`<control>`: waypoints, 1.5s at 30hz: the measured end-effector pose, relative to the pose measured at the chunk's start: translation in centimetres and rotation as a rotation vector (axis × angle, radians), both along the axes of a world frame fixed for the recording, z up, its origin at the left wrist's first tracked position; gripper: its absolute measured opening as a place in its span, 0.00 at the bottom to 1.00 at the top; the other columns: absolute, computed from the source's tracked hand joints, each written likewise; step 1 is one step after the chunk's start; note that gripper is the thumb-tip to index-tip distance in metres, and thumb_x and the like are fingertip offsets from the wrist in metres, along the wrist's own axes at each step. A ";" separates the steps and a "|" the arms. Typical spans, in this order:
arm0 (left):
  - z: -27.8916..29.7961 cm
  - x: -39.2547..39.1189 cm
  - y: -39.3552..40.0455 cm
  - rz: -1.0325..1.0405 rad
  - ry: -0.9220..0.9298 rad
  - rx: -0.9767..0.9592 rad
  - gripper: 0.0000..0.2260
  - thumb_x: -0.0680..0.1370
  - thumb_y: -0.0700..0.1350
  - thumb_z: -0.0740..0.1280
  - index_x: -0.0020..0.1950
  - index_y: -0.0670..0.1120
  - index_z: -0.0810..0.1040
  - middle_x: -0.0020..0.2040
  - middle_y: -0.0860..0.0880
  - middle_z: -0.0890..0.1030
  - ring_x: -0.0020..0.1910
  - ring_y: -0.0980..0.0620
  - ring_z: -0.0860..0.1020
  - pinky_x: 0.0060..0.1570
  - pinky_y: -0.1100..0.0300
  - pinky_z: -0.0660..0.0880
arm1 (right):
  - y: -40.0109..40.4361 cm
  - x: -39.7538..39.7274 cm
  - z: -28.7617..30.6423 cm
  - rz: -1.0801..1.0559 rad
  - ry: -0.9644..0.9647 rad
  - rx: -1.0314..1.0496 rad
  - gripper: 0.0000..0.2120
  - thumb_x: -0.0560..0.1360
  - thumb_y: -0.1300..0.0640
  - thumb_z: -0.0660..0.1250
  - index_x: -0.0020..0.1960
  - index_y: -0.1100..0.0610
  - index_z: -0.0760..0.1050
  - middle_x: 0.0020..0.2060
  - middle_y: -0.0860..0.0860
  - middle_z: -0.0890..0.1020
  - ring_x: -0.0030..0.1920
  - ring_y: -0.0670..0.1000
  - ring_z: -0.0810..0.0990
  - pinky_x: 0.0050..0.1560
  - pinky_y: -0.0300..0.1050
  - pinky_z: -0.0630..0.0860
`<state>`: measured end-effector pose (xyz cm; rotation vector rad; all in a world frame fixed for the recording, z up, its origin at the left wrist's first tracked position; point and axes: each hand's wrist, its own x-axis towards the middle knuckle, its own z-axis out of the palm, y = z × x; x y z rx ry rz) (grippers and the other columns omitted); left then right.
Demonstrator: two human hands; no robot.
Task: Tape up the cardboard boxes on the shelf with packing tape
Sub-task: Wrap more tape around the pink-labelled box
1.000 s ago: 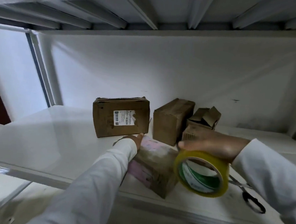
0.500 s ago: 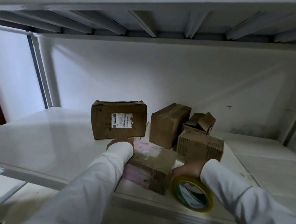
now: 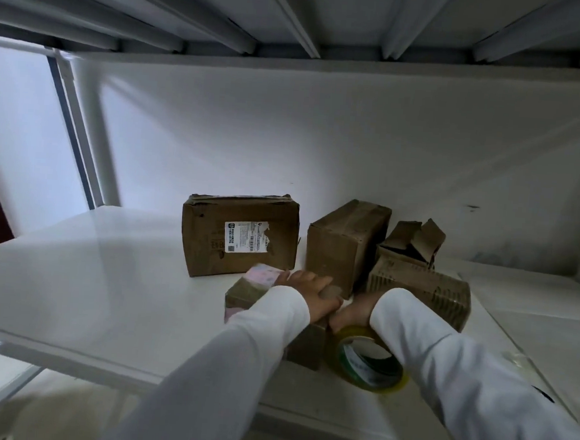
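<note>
Lying near the front edge of the white metal shelf (image 3: pixel 72 273): small brown cardboard box with pink patches (image 3: pixel 260 286), partly hidden by the arm. Resting palm-down on its top: left hand (image 3: pixel 307 289), fingers spread flat across the cardboard, pressing rather than gripping. Sitting just right of that box, touching the shelf: roll of yellowish packing tape with green-printed core (image 3: pixel 369 361). Gripping the roll's upper rim: right hand (image 3: pixel 352 310), fingers curled over it, the two hands nearly touching. Covering both forearms: white sleeves (image 3: pixel 443 368). Standing behind, toward the back wall: large brown carton with white shipping label (image 3: pixel 239 235), plain upright brown carton (image 3: pixel 345 244), corrugated brown box (image 3: pixel 421 287) just beside the right wrist, and open-flapped brown box (image 3: pixel 412 240) behind it.
</note>
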<state>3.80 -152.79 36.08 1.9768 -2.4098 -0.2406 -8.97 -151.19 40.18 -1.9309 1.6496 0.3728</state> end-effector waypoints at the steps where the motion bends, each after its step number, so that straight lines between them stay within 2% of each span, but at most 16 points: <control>1: 0.3 -0.4 0.4 0.003 -0.039 -0.009 0.24 0.80 0.61 0.53 0.74 0.54 0.60 0.75 0.50 0.62 0.73 0.46 0.60 0.71 0.48 0.55 | -0.2 0.0 -0.1 -0.008 0.016 0.022 0.27 0.79 0.47 0.60 0.74 0.53 0.56 0.70 0.54 0.66 0.70 0.56 0.64 0.69 0.44 0.59; 3: 0.4 -1.1 0.9 0.027 -0.107 -0.010 0.22 0.80 0.60 0.55 0.71 0.52 0.65 0.73 0.48 0.65 0.71 0.43 0.62 0.70 0.45 0.59 | -0.8 -0.5 -0.2 -0.060 0.036 0.043 0.32 0.75 0.42 0.64 0.74 0.51 0.56 0.69 0.54 0.66 0.69 0.56 0.65 0.69 0.47 0.60; 6: 0.6 -0.6 0.5 0.235 0.055 0.013 0.23 0.80 0.62 0.51 0.67 0.50 0.70 0.69 0.47 0.70 0.69 0.43 0.67 0.70 0.44 0.60 | -2.1 -2.2 1.3 -0.101 0.104 -0.054 0.44 0.66 0.36 0.71 0.74 0.50 0.58 0.69 0.52 0.67 0.69 0.58 0.66 0.69 0.51 0.62; 9: 0.0 0.4 -0.5 0.357 0.151 -0.045 0.29 0.79 0.65 0.47 0.65 0.48 0.73 0.67 0.46 0.75 0.66 0.44 0.71 0.71 0.46 0.59 | -2.5 -4.1 2.6 -0.162 0.029 -0.124 0.41 0.65 0.40 0.75 0.72 0.52 0.61 0.66 0.53 0.70 0.66 0.58 0.69 0.67 0.51 0.66; 12: -0.7 0.7 -1.3 0.331 0.162 -0.038 0.27 0.79 0.65 0.48 0.63 0.49 0.75 0.63 0.47 0.77 0.63 0.45 0.73 0.71 0.44 0.59 | -2.9 -4.4 1.1 -0.168 -0.003 -0.178 0.47 0.59 0.36 0.77 0.72 0.49 0.62 0.65 0.51 0.72 0.66 0.57 0.70 0.68 0.52 0.66; 14: -0.8 0.7 -1.4 0.255 0.248 -0.059 0.21 0.80 0.63 0.52 0.59 0.51 0.75 0.58 0.49 0.78 0.58 0.46 0.75 0.67 0.46 0.65 | -3.3 -3.7 0.1 -0.166 -0.046 -0.103 0.51 0.56 0.35 0.77 0.73 0.51 0.62 0.66 0.52 0.71 0.66 0.57 0.70 0.69 0.52 0.65; 18: -0.9 0.9 -0.9 0.125 0.436 -0.076 0.12 0.77 0.60 0.62 0.56 0.55 0.73 0.57 0.52 0.77 0.53 0.51 0.74 0.56 0.54 0.74 | -4.2 -2.1 -0.2 -0.103 0.113 0.008 0.52 0.58 0.30 0.72 0.74 0.50 0.60 0.68 0.52 0.69 0.67 0.57 0.68 0.68 0.52 0.64; 22: -1.0 1.1 -0.4 0.114 0.453 -0.002 0.26 0.68 0.68 0.67 0.61 0.59 0.70 0.62 0.54 0.75 0.60 0.49 0.73 0.59 0.54 0.73 | -3.6 -1.6 -0.4 -0.081 0.166 0.014 0.51 0.59 0.30 0.71 0.74 0.50 0.59 0.66 0.53 0.70 0.66 0.58 0.69 0.65 0.52 0.65; 27: -0.8 0.9 -0.9 0.139 0.357 0.089 0.36 0.61 0.73 0.68 0.65 0.60 0.68 0.66 0.52 0.72 0.65 0.46 0.69 0.64 0.49 0.67 | -2.7 -4.8 2.0 -0.160 0.074 -0.088 0.29 0.69 0.40 0.71 0.63 0.51 0.64 0.59 0.53 0.71 0.66 0.59 0.69 0.65 0.51 0.67; 29: -0.7 0.4 -1.3 0.161 0.291 0.142 0.37 0.62 0.74 0.67 0.66 0.58 0.67 0.67 0.51 0.71 0.66 0.45 0.67 0.66 0.47 0.64 | -3.1 -5.7 2.2 -0.143 0.083 -0.111 0.33 0.69 0.39 0.71 0.68 0.51 0.65 0.63 0.53 0.70 0.66 0.59 0.69 0.66 0.52 0.67; 33: -0.5 -1.0 -1.5 0.235 0.242 0.149 0.42 0.59 0.77 0.65 0.67 0.55 0.66 0.69 0.49 0.70 0.69 0.43 0.65 0.69 0.40 0.57 | -3.1 -6.5 1.6 -0.146 -0.012 -0.145 0.25 0.71 0.41 0.69 0.64 0.48 0.73 0.60 0.50 0.73 0.61 0.56 0.72 0.64 0.49 0.67; 35: -0.8 -1.5 -2.1 0.296 0.220 0.194 0.52 0.53 0.80 0.64 0.71 0.53 0.63 0.72 0.47 0.67 0.71 0.42 0.63 0.70 0.39 0.56 | -2.8 -7.0 1.2 -0.187 -0.099 -0.110 0.24 0.69 0.40 0.70 0.62 0.48 0.75 0.59 0.51 0.76 0.57 0.54 0.74 0.63 0.48 0.69; 37: -1.9 -1.7 -4.0 0.356 0.210 0.290 0.66 0.40 0.82 0.63 0.74 0.56 0.58 0.75 0.48 0.63 0.73 0.41 0.60 0.70 0.40 0.57 | -2.9 -7.3 0.9 -0.182 -0.110 -0.103 0.25 0.69 0.38 0.69 0.62 0.48 0.75 0.58 0.50 0.76 0.57 0.53 0.74 0.63 0.48 0.68; 39: -3.9 -1.5 -6.8 0.352 0.276 0.377 0.65 0.35 0.79 0.68 0.71 0.62 0.60 0.73 0.52 0.66 0.71 0.44 0.64 0.68 0.42 0.62 | -3.0 -7.2 0.6 -0.147 -0.108 -0.109 0.26 0.70 0.38 0.68 0.63 0.50 0.75 0.58 0.50 0.77 0.59 0.54 0.75 0.65 0.48 0.68; 41: -5.8 -1.3 -9.0 0.320 0.319 0.404 0.64 0.35 0.77 0.71 0.70 0.60 0.62 0.70 0.55 0.68 0.69 0.45 0.67 0.67 0.43 0.64 | -3.0 -7.1 0.4 -0.134 -0.154 -0.130 0.25 0.70 0.38 0.68 0.60 0.53 0.77 0.56 0.51 0.80 0.56 0.54 0.78 0.64 0.49 0.70; 45: -4.7 -1.3 -7.3 0.418 0.308 0.334 0.70 0.33 0.81 0.65 0.74 0.60 0.57 0.75 0.49 0.63 0.73 0.42 0.62 0.68 0.42 0.63 | -2.5 -8.7 -0.5 -0.168 -0.259 -0.166 0.24 0.71 0.38 0.67 0.59 0.53 0.74 0.56 0.53 0.80 0.57 0.54 0.77 0.65 0.52 0.71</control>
